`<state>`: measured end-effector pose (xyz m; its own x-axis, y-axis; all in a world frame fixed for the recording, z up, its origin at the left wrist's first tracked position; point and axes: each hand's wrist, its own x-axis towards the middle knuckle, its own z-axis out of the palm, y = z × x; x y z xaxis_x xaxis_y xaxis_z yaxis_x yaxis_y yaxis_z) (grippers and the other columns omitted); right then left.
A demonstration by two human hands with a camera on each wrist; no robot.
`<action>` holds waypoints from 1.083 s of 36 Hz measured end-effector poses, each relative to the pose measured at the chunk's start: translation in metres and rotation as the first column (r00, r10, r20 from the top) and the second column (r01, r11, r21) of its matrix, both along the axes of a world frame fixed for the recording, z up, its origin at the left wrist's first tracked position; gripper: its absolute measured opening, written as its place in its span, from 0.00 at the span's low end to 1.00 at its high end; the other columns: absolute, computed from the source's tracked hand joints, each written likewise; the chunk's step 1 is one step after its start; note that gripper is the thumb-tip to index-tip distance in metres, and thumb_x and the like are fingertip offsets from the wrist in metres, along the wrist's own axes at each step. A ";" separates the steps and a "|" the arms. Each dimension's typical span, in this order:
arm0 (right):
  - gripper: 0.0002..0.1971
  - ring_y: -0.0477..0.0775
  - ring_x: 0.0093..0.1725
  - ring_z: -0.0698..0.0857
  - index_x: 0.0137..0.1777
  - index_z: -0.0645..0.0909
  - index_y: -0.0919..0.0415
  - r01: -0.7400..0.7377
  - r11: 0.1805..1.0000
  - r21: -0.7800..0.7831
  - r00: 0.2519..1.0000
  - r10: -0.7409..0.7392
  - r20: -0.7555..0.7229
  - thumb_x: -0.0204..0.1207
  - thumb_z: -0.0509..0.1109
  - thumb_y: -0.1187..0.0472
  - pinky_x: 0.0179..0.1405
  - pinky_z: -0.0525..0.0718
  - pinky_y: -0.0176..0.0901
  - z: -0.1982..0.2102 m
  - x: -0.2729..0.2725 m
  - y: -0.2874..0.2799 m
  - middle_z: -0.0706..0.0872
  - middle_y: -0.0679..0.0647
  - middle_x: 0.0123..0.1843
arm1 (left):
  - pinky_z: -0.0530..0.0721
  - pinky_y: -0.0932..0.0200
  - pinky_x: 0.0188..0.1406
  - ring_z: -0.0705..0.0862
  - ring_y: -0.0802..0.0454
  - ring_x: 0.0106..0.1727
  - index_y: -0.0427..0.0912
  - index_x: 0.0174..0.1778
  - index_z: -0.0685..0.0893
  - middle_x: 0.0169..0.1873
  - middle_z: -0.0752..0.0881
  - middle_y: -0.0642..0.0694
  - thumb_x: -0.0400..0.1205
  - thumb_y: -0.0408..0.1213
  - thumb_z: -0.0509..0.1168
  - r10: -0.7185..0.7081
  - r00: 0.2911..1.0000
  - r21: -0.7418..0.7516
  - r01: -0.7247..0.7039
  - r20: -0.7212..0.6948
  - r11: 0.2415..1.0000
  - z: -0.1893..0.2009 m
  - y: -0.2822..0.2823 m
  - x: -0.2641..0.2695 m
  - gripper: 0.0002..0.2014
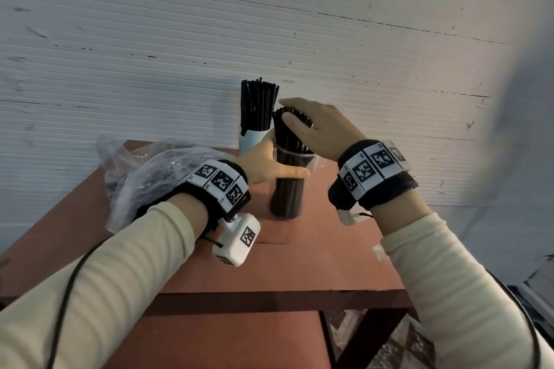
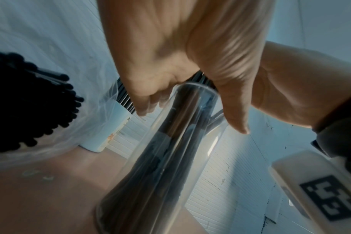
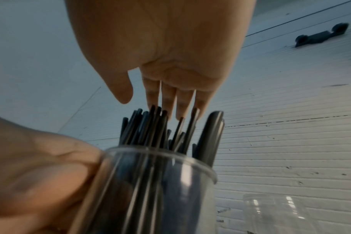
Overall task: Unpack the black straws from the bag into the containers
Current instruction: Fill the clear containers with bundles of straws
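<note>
- L hand (image 1: pixel 263 163) wraps the tall clear plastic cylinder container (image 1: pixel 292 186) near its rim: thumb across the front, fingers round the far side, per head + L wrist cams.
- Container stands on the reddish-brown tabletop (image 1: pixel 329 249), tilted slightly. It is packed w/ thin black plastic straws (image 1: pixel 289 135) whose tops stick out above the rim.
- R hand (image 1: pixel 311 129) lies flat on the straw tops, fingers straight and close together, thumb apart on the near side. R wrist cam: fingertips (image 3: pixel 170 102) touch the straw ends, nothing gripped.
- Second container, a white/pale-blue cup (image 1: pixel 253 138), stands just behind-left of the clear one, at the wall side of the table. It is also full of upright black straws (image 1: pixel 257 105).
- Crumpled clear plastic bag (image 1: pixel 156 177) lies on the table's left part, beside the L wrist. Dark straws remain inside; L wrist cam shows their round ends (image 2: pixel 30 98) bunched.
- R wrist cam: another clear plastic cup (image 3: pixel 278 212) low right, blurred, contents can't tell.
- White corrugated wall panel (image 1: pixel 269 24) behind the table.
</note>
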<state>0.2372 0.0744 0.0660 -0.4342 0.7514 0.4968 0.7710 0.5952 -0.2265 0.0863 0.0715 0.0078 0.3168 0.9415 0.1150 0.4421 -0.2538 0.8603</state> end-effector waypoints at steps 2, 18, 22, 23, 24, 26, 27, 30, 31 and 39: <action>0.25 0.50 0.78 0.71 0.80 0.67 0.53 -0.033 0.998 0.045 0.998 0.036 -0.057 0.86 0.57 0.48 0.77 0.68 0.45 0.000 -0.002 -0.003 0.72 0.51 0.79 | 0.63 0.52 0.82 0.66 0.54 0.81 0.47 0.85 0.52 0.80 0.68 0.51 0.61 0.60 0.81 -0.020 1.000 -0.010 0.020 -0.023 1.000 0.001 -0.004 -0.003 0.62; 0.08 0.47 0.43 0.86 0.51 0.86 0.60 -0.232 0.972 -0.036 0.933 0.212 -0.290 0.77 0.67 0.65 0.47 0.83 0.33 -0.027 -0.083 -0.038 0.89 0.52 0.44 | 0.80 0.61 0.56 0.85 0.56 0.54 0.61 0.43 0.84 0.50 0.88 0.56 0.78 0.32 0.67 0.326 0.945 0.391 -0.298 -0.004 0.871 0.022 -0.056 -0.106 0.14; 0.12 0.46 0.49 0.84 0.59 0.86 0.59 -0.197 0.934 -0.297 0.980 0.197 -0.030 0.81 0.66 0.58 0.49 0.78 0.33 -0.044 -0.105 -0.038 0.89 0.52 0.52 | 0.78 0.52 0.63 0.81 0.51 0.62 0.61 0.48 0.85 0.59 0.85 0.52 0.77 0.36 0.70 0.429 0.880 0.393 -0.328 -0.204 0.859 0.014 -0.058 -0.137 0.12; 0.13 0.48 0.51 0.84 0.60 0.86 0.58 -0.183 0.920 -0.347 0.977 0.208 0.036 0.81 0.65 0.56 0.50 0.77 0.35 -0.049 -0.110 -0.038 0.88 0.53 0.54 | 0.76 0.52 0.64 0.80 0.49 0.65 0.59 0.51 0.86 0.62 0.84 0.50 0.77 0.37 0.71 0.428 0.863 0.355 -0.325 -0.267 0.876 0.011 -0.057 -0.144 0.12; 0.14 0.50 0.53 0.84 0.61 0.86 0.58 -0.168 0.908 -0.383 0.970 0.221 0.098 0.82 0.65 0.54 0.53 0.78 0.38 -0.054 -0.115 -0.038 0.88 0.53 0.55 | 0.76 0.54 0.64 0.79 0.47 0.68 0.57 0.55 0.86 0.65 0.83 0.49 0.77 0.37 0.72 0.405 0.847 0.295 -0.312 -0.343 0.903 0.008 -0.057 -0.150 0.13; 0.16 0.54 0.57 0.84 0.63 0.85 0.56 -0.133 0.902 -0.411 0.953 0.231 0.197 0.82 0.63 0.49 0.60 0.80 0.48 -0.062 -0.125 -0.036 0.88 0.53 0.57 | 0.77 0.52 0.67 0.80 0.47 0.68 0.58 0.61 0.83 0.70 0.80 0.50 0.76 0.37 0.73 0.329 0.828 0.190 -0.271 -0.454 0.944 0.003 -0.058 -0.157 0.19; 0.17 0.55 0.59 0.83 0.63 0.85 0.55 -0.119 0.900 -0.420 0.945 0.232 0.230 0.83 0.63 0.48 0.62 0.79 0.49 -0.066 -0.129 -0.034 0.88 0.54 0.59 | 0.79 0.48 0.67 0.81 0.47 0.66 0.62 0.62 0.81 0.72 0.79 0.50 0.76 0.35 0.73 0.304 0.828 0.164 -0.257 -0.471 0.952 0.001 -0.058 -0.160 0.22; 0.21 0.55 0.67 0.79 0.70 0.80 0.56 -0.084 0.888 -0.452 0.914 0.249 0.320 0.83 0.62 0.46 0.66 0.74 0.45 -0.073 -0.141 -0.032 0.83 0.54 0.68 | 0.81 0.47 0.66 0.81 0.43 0.68 0.66 0.64 0.78 0.73 0.79 0.51 0.77 0.26 0.66 0.316 0.825 0.171 -0.267 -0.468 0.948 -0.002 -0.060 -0.166 0.29; 0.23 0.56 0.69 0.78 0.72 0.78 0.56 -0.071 0.885 -0.460 0.908 0.249 0.338 0.83 0.62 0.45 0.67 0.73 0.45 -0.076 -0.145 -0.031 0.81 0.54 0.70 | 0.80 0.53 0.64 0.79 0.45 0.70 0.62 0.66 0.80 0.74 0.78 0.51 0.77 0.24 0.64 0.338 0.823 0.197 -0.277 -0.456 0.941 -0.002 -0.060 -0.168 0.29; 0.29 0.58 0.67 0.79 0.75 0.72 0.56 -0.045 0.884 -0.464 0.941 0.194 0.279 0.78 0.70 0.45 0.63 0.74 0.44 -0.082 -0.168 -0.025 0.81 0.57 0.69 | 0.76 0.72 0.21 0.82 0.64 0.27 0.57 0.62 0.85 0.69 0.82 0.50 0.78 0.21 0.63 0.481 0.849 0.361 -0.387 -0.219 0.848 0.005 -0.063 -0.174 0.26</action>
